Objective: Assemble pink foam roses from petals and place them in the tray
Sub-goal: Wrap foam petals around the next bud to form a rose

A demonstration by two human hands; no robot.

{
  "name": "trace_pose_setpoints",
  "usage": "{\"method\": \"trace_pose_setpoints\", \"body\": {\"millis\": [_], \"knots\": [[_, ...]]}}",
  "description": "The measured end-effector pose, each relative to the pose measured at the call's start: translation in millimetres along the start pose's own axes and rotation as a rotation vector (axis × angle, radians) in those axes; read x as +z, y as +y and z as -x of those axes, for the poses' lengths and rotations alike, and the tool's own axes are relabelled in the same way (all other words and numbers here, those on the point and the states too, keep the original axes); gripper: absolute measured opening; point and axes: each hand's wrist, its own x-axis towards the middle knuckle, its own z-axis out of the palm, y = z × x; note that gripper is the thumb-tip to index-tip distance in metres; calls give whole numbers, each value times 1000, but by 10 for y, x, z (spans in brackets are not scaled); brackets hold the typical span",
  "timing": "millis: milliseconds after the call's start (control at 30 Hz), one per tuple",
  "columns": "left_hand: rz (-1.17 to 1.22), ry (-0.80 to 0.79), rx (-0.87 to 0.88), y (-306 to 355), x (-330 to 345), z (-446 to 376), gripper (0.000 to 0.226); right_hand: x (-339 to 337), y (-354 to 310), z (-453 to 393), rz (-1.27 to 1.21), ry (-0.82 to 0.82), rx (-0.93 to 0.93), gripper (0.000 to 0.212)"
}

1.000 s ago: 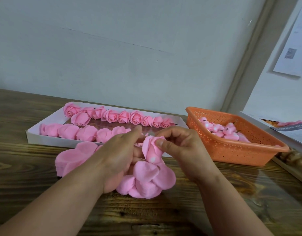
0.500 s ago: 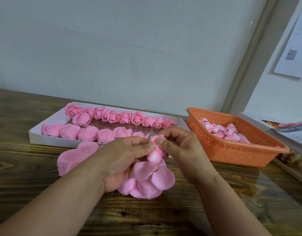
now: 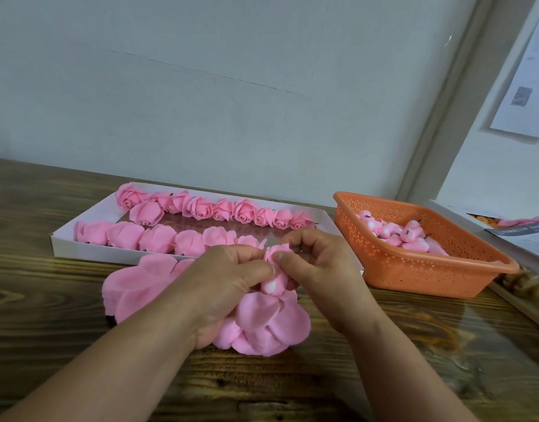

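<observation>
- Fingers of my left hand curl around the rose bud I am building, thumb and forefinger pinching its left side just above the table.
- My right hand meets it from the other side; thumb and forefinger pinch the top of the same bud, the other fingers curled behind it.
- Both thumbs nearly touch at the top of the bud, where a folded pink edge sticks up between them.
- Under my hands a flat layer of loose petals spreads out, fanned beneath the bud and partly hidden by my left palm.
- A stack of pink petal sheets lies on the table just left of my left wrist, touching the near wall of the tray.
- The white tray sits behind my hands, long side toward me, holding two rows: finished roses along the far side, and a nearer row of roses showing their rounded outer petals.
- An orange perforated basket stands to the right of the tray, near my right hand but apart from it, with small pink bud cores piled inside.
- The wooden table carries all of this; a pale wall rises behind it.
</observation>
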Motion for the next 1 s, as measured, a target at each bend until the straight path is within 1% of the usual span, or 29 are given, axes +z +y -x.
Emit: {"method": "trace_pose_setpoints", "body": {"millis": [33, 133, 167, 233, 300, 333, 367, 400, 533, 600, 767, 933, 1000], "knots": [[-28, 16, 11, -4, 0, 0, 12, 3, 2, -2, -24, 2, 14, 3], [-100, 61, 48, 3, 4, 12, 13, -1, 1, -5, -79, -22, 61, 4], [-132, 73, 61, 8, 11, 12, 14, -1, -3, -2, -83, -30, 67, 7], [-172, 103, 94, 6, 33, 11, 20, -2, -3, -3, -107, -32, 75, 15], [-186, 143, 108, 3, 44, 27, 32, -6, -2, -9, -127, -22, 70, 16], [-189, 148, 103, 6, 45, 36, 33, -7, 0, -13, -125, -13, 66, 16], [-184, 130, 96, 12, 46, 42, 28, -10, 2, -17, -120, 0, 63, 16], [-164, 105, 79, 24, 51, 48, 22, -12, 4, -20, -114, 14, 62, 17], [53, 3, -93, 44, 13, 22, 35, -16, -8, -22, -107, 33, 60, 28], [146, -11, -132, 45, 13, 9, 35, -13, -10, -19, -102, 31, 59, 28], [196, -23, -106, 16, -10, -5, 20, -12, -21, -8, -114, 11, 44, 28], [215, -75, -77, -8, -9, -15, 20, -21, -8, -5, -98, 10, 64, 32], [223, -78, -65, -1, -4, -7, 21, -22, -12, -6, -92, 6, 72, 30]]}}
